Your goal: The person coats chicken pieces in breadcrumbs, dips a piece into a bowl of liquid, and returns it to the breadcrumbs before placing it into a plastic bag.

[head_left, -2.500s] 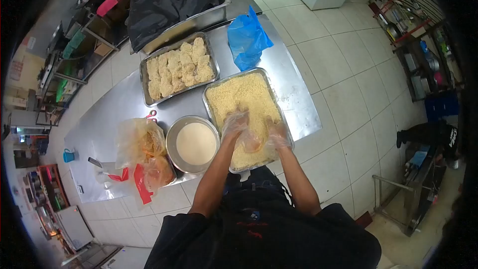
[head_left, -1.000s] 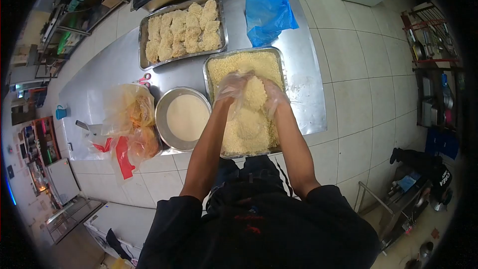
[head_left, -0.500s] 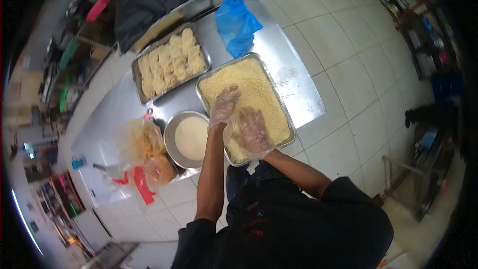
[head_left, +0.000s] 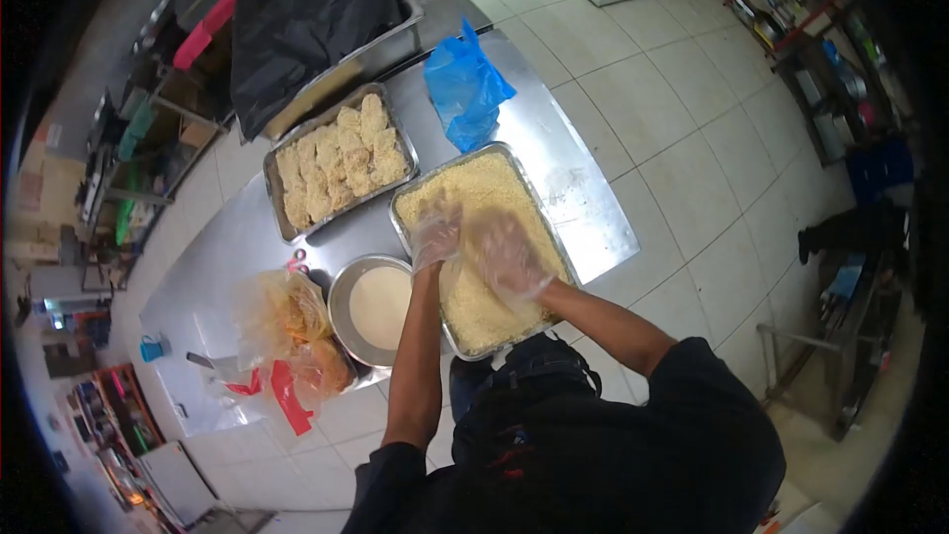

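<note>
A metal tray [head_left: 567,289] holds a thick layer of pale yellow crumbs [head_left: 484,321]. Over its left side is my left hand [head_left: 436,233] in a clear plastic glove, its fingers reaching into the crumbs. My right hand [head_left: 510,255], gloved the same way and smeared by motion, lies flat over the middle with fingers apart. No piece of food shows in either hand; what lies under the palms is hidden. Left of the tray stands a round metal bowl [head_left: 339,299] of milky liquid [head_left: 379,307]. Behind it, crumb-coated pieces [head_left: 341,153] sit in rows in a second tray [head_left: 287,229].
A blue plastic bag [head_left: 467,89] lies beyond the crumb tray on the steel table [head_left: 595,203]. Plastic bags of orange-brown food [head_left: 318,364] rest left of the bowl. A large container under a black sheet [head_left: 306,35] stands at the back. Shelves [head_left: 830,89] line the right.
My right hand has swept a little through the crumbs and is more blurred. My left hand remains over the tray's left side. The whole view has shifted slightly with my head.
</note>
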Demonstrator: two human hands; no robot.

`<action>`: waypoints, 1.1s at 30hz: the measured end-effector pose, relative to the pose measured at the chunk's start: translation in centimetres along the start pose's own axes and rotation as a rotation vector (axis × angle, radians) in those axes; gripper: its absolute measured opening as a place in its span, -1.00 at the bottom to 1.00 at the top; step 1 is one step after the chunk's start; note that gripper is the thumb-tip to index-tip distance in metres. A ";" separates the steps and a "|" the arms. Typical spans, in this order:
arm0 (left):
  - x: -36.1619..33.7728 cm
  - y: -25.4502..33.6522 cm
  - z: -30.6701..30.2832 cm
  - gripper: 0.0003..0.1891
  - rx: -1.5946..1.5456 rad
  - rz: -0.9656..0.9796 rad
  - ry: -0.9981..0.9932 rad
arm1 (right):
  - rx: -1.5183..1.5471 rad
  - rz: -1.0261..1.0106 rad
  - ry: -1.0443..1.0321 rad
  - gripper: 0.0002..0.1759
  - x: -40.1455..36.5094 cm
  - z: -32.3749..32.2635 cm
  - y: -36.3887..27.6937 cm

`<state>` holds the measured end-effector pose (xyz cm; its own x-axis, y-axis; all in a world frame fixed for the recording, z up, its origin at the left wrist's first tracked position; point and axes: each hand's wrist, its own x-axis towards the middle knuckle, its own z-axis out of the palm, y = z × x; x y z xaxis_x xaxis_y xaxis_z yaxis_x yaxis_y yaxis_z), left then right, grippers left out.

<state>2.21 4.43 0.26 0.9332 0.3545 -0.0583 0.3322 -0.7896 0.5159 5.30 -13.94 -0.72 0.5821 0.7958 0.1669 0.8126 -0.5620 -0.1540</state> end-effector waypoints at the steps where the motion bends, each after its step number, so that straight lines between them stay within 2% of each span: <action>1: 0.1 0.6 0.8 -0.28 0.018 -0.053 -0.012 | -0.119 0.063 0.061 -0.12 0.7 -0.6 0.7; 2: 0.2 1.1 1.5 -0.27 0.037 -0.105 -0.025 | 0.001 0.234 -0.181 -0.16 3.2 -3.8 1.0; 3: 1.0 2.6 1.6 -0.25 0.038 -0.249 -0.083 | 0.098 0.318 -0.325 -0.22 5.5 -4.2 2.1; 4: 1.5 3.1 1.9 -0.23 0.040 -0.393 -0.148 | 0.180 0.411 -0.465 -0.29 7.9 -4.7 3.2; 5: 1.7 2.4 3.0 -0.21 -0.023 -0.403 -0.166 | 0.247 0.419 -0.500 -0.35 8.6 -3.3 4.2; 8: 2.4 0.1 6.2 -0.15 -0.233 -0.377 -0.148 | 0.637 0.561 -0.455 -0.40 9.4 -2.5 4.9; 10: 2.1 0.2 6.2 -0.12 -0.401 -0.320 -0.096 | 0.743 0.792 -0.456 -0.35 9.9 -0.6 4.8; 11: 2.3 0.2 6.0 -0.12 -0.412 -0.434 -0.135 | 0.836 0.875 -0.423 -0.35 9.6 0.1 4.8; 12: 2.5 2.3 3.2 -0.12 -0.420 -0.550 -0.179 | 0.931 0.962 -0.392 -0.35 9.3 0.3 4.4; 13: 2.6 3.2 1.8 -0.12 -0.427 -0.663 -0.224 | 1.187 0.966 -0.396 -0.35 9.0 0.6 4.2; 15: 2.9 -0.5 4.9 -0.16 -0.629 -0.598 -0.155 | 1.698 0.954 -0.374 -0.36 8.2 0.6 4.7; 17: 2.5 -0.8 4.4 -0.23 -0.665 -0.557 -0.127 | 1.560 0.990 -0.516 -0.34 8.4 -1.7 5.3; 18: 2.0 1.1 1.2 -0.27 -0.599 -0.552 -0.131 | 1.491 1.000 -0.586 -0.32 8.7 -3.0 5.2; 19: 1.4 2.3 -0.7 -0.31 -0.532 -0.543 -0.135 | 1.339 0.993 -0.508 -0.35 8.7 -3.9 4.4; 21: 0.3 1.7 0.1 -0.37 -0.615 -0.446 -0.041 | 1.032 0.971 -0.342 -0.41 7.5 -5.4 2.4; 24: -1.1 2.1 -0.2 -0.47 -0.761 -0.299 -0.017 | 1.027 0.612 -0.202 -0.49 4.0 -3.6 1.8; 26: -2.1 2.6 -1.5 -0.51 -0.825 -0.219 -0.051 | 1.185 0.649 -0.282 -0.38 2.0 -3.0 1.1; 28: -2.9 3.6 -3.0 -0.54 -0.851 -0.156 -0.102 | 0.583 0.247 -0.073 -0.28 0.8 -4.6 -1.3; 31: -3.0 3.1 -3.4 -0.60 -0.662 -0.122 -0.216 | 0.008 0.050 -0.262 -0.16 -0.6 -4.0 -3.7; 33: -3.2 2.7 -3.6 -0.59 -0.522 -0.171 -0.253 | 0.027 -0.015 -0.230 -0.11 -0.3 -2.9 -3.2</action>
<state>-0.40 3.00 4.91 0.8975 0.2738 -0.3458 0.4289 -0.3592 0.8289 2.61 -13.07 2.56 0.5459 0.8359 -0.0562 0.8181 -0.5463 -0.1795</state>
